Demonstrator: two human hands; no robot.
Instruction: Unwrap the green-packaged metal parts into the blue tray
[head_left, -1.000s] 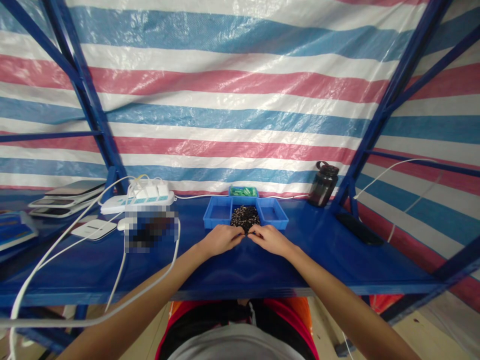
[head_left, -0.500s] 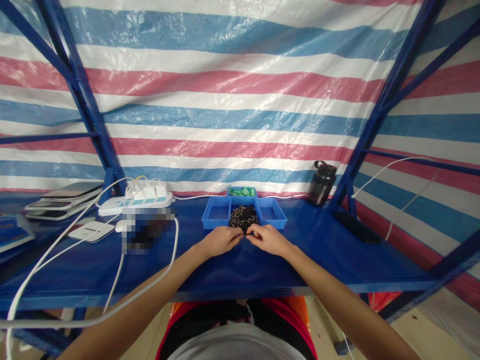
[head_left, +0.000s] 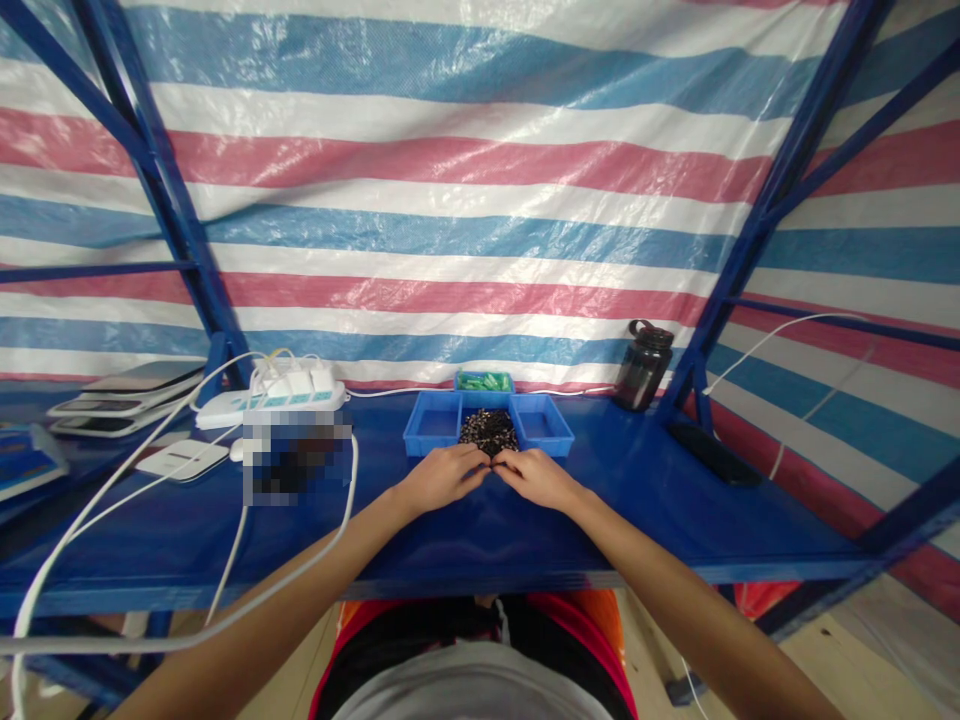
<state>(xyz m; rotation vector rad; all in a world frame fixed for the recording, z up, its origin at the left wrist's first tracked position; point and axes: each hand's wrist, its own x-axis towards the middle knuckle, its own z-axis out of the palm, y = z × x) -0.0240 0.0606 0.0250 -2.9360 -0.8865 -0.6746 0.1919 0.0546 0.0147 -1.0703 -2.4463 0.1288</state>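
My left hand (head_left: pixel 444 473) and my right hand (head_left: pixel 534 476) rest on the blue shelf (head_left: pixel 480 530), fingertips pinched together and meeting at the near edge of a heap of small dark parts (head_left: pixel 487 430). What the fingers hold is too small to make out. The heap lies in the middle bin between two blue trays, one on the left (head_left: pixel 430 424) and one on the right (head_left: pixel 543 424). A smaller bin with green pieces (head_left: pixel 484 381) stands behind them.
A dark jar (head_left: pixel 641 367) stands at the back right beside a blue upright. A white power strip (head_left: pixel 270 400) with plugs and white cables (head_left: pixel 225 560) lies to the left, near flat devices (head_left: pixel 127 395). A black flat object (head_left: pixel 712 455) lies at right. Striped tarpaulin hangs behind.
Both hands have closed in slightly toward each other at the heap's near edge; otherwise nothing has visibly moved.
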